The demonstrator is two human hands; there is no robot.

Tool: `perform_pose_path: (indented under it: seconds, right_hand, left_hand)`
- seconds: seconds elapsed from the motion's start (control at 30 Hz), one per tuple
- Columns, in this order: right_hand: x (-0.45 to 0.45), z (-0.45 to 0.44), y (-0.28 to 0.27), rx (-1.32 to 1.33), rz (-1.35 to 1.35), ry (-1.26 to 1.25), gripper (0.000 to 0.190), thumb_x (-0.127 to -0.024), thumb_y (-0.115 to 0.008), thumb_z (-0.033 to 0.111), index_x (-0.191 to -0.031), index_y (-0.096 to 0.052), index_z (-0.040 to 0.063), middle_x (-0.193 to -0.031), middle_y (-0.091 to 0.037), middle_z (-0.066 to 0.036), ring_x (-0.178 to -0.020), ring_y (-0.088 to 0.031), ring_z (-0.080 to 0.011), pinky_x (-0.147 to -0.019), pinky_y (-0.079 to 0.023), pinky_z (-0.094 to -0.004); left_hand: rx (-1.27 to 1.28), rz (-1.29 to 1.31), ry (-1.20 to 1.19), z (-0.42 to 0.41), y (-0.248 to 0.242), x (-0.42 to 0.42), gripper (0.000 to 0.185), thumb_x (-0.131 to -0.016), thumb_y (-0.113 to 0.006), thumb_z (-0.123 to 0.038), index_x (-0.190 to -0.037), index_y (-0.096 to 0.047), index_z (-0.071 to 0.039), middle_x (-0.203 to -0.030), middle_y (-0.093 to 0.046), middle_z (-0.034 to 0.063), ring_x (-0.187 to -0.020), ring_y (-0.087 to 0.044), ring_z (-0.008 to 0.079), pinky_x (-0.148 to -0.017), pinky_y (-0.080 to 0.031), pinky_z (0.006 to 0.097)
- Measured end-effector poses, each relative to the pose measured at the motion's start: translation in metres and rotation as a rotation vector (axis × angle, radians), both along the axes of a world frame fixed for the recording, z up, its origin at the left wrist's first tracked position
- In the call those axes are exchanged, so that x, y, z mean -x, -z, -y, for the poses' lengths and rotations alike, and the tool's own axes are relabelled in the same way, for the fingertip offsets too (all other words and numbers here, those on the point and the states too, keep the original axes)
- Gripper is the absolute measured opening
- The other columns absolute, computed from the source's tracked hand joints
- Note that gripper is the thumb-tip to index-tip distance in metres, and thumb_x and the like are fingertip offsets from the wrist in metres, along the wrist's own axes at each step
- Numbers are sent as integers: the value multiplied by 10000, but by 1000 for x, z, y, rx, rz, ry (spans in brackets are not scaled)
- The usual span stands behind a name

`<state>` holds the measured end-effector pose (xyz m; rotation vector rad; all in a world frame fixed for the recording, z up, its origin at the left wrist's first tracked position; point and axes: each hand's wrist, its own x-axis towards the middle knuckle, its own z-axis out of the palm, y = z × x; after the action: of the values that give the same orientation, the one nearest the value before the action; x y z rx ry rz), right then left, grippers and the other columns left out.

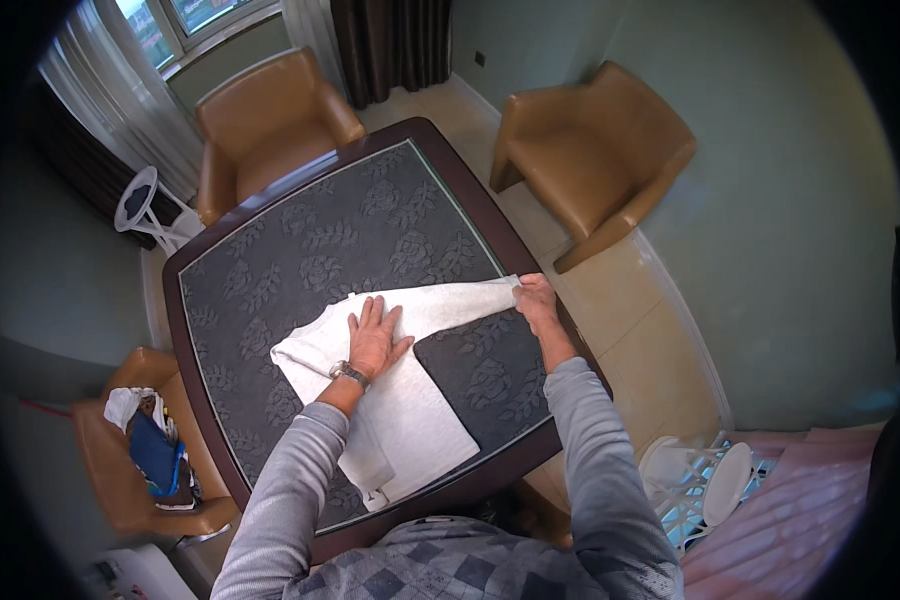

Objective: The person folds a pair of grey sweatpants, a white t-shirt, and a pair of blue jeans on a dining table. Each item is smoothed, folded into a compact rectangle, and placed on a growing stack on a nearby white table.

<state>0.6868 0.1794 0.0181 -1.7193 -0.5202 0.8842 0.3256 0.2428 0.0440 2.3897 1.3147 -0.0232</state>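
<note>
A white long-sleeved top lies partly folded on a square table with a dark, flower-patterned cover. One of its sleeves stretches out to the right, towards the table's edge. My left hand, with a wristwatch above it, rests flat on the upper part of the top, fingers spread. At the sleeve's end, my right hand grips the cuff. The other sleeve appears folded over the body, its cuff near the table's front edge. My left forearm hides some of the top's left side.
Brown leather armchairs stand beyond the table, one at the far left and one at the right. Another armchair on the near left holds a pile of folded clothes. White stools stand at lower right, by pink fabric.
</note>
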Motion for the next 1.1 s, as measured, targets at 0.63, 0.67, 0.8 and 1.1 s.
perform_pose_path:
  seconds: [0.63,0.67,0.8,1.1]
  right_hand:
    - [152,-23,-116,-361,215,-336,305,-934,-727,-36,-1229,-693,32,-1094,-783,-80,-909,-749,-141,-791,-617,-310]
    - [171,-19,-116,-485,192,-394,303,-928,-742,-4,-1226,-695,26,-1073,-787,-96,-915,-767,-174,-798,-622,-317]
    - [202,27,-130,-481,412,-521,474,-906,-815,106,-1335,-627,40,-1279,-676,-177,-1119,-699,-313,-931,-592,-422]
    - [205,234,-34,476,412,-628,518,-890,-836,279,-1305,-616,61,-1182,-725,-219,-1117,-695,-443,-951,-555,-522]
  left_hand:
    - [123,502,-385,30,-20,-44,907,-878,-878,-393,-1541,-478,78,-1453,-633,294,-1375,-606,400,-1161,-480,459]
    - [287,606,-344,21,-12,-44,847,-913,-844,-397,-1546,-491,40,-1466,-632,266,-1375,-611,360,-1150,-488,451]
    - [275,1114,-267,5,49,-14,527,-1105,-565,-368,-1549,-524,-88,-1508,-609,180,-1451,-531,298,-1220,-401,470]
    - [884,1281,-734,-19,20,-10,490,-1152,-481,-402,-1508,-551,-73,-1468,-653,86,-1273,-694,288,-973,-640,483]
